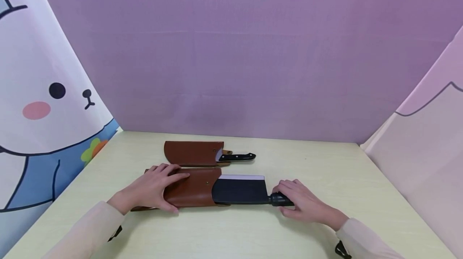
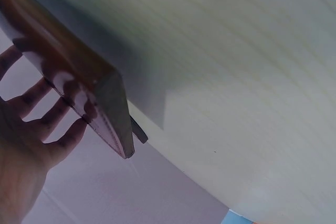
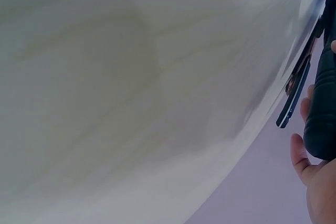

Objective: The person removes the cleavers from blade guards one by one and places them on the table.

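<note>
A cleaver (image 1: pixel 240 190) with a black blade and pale edge lies level in the head view. Its blade's left part is hidden inside a brown leather sheath (image 1: pixel 197 188). My left hand (image 1: pixel 152 188) holds this sheath, thumb along the near side and fingers over the far side; the left wrist view shows fingertips against the sheath (image 2: pixel 79 72). On the right, my right hand (image 1: pixel 302 200) grips the black handle (image 1: pixel 280 199). The ridged handle (image 3: pixel 321 108) also shows at the right wrist view's edge, with the palm below it.
Behind them, a second brown sheath (image 1: pixel 193 153) lies on the pale wooden table (image 1: pixel 231 235), a knife with a black riveted handle (image 1: pixel 238 157) in it. A purple backdrop (image 1: pixel 246 58) rises at the table's far edge, with printed cloth panels (image 1: pixel 43 74) on both sides.
</note>
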A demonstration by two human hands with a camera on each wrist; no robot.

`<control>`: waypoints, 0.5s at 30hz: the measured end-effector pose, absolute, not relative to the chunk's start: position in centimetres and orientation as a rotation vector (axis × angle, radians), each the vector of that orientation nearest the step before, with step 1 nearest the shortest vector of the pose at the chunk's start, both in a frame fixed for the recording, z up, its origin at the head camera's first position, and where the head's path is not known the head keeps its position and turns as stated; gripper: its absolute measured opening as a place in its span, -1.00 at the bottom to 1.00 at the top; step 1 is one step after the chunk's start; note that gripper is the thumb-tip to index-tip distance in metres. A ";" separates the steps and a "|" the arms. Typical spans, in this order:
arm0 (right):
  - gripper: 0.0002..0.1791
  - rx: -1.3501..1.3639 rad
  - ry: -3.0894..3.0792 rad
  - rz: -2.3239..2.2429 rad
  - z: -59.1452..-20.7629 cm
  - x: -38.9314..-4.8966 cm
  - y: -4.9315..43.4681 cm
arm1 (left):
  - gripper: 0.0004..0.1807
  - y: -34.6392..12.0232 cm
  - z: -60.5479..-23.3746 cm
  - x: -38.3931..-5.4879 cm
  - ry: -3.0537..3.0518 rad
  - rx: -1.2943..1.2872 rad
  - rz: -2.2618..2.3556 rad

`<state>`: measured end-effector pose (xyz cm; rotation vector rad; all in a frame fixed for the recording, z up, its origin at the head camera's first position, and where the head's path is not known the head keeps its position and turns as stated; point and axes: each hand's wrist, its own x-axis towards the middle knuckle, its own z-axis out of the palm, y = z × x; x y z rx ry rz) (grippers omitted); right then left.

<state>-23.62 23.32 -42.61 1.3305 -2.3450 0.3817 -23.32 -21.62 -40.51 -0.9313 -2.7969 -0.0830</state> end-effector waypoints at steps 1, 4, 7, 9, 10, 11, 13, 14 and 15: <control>-0.61 1.331 -2.343 0.382 -42.6 -23.6 23.4 | 0.06 -21.6 -40.5 -23.3 -2.797 -0.932 -0.085; -0.60 1.343 -2.311 0.386 -42.7 -23.7 23.6 | 0.06 -21.6 -40.5 -23.3 -2.800 -0.931 -0.089; -0.59 1.352 -2.292 0.391 -42.8 -23.7 23.8 | 0.07 -21.7 -40.5 -23.3 -2.803 -0.933 -0.093; -0.59 1.356 -2.288 0.395 -42.8 -23.7 23.9 | 0.07 -21.7 -40.5 -23.3 -2.807 -0.935 -0.099; -0.59 1.357 -2.291 0.396 -42.8 -23.7 24.0 | 0.07 -21.7 -40.5 -23.3 -2.809 -0.937 -0.100; -0.59 1.357 -2.296 0.397 -42.8 -23.6 24.1 | 0.07 -21.7 -40.5 -23.3 -2.810 -0.938 -0.103; -0.59 1.356 -2.301 0.397 -42.8 -23.6 24.3 | 0.07 -21.7 -40.5 -23.2 -2.815 -0.937 -0.108; -0.59 1.357 -2.304 0.401 -42.8 -23.6 24.4 | 0.07 -21.7 -40.5 -23.2 -2.817 -0.936 -0.109; -0.59 1.355 -2.308 0.404 -42.7 -23.6 24.4 | 0.07 -21.7 -40.5 -23.2 -2.821 -0.934 -0.109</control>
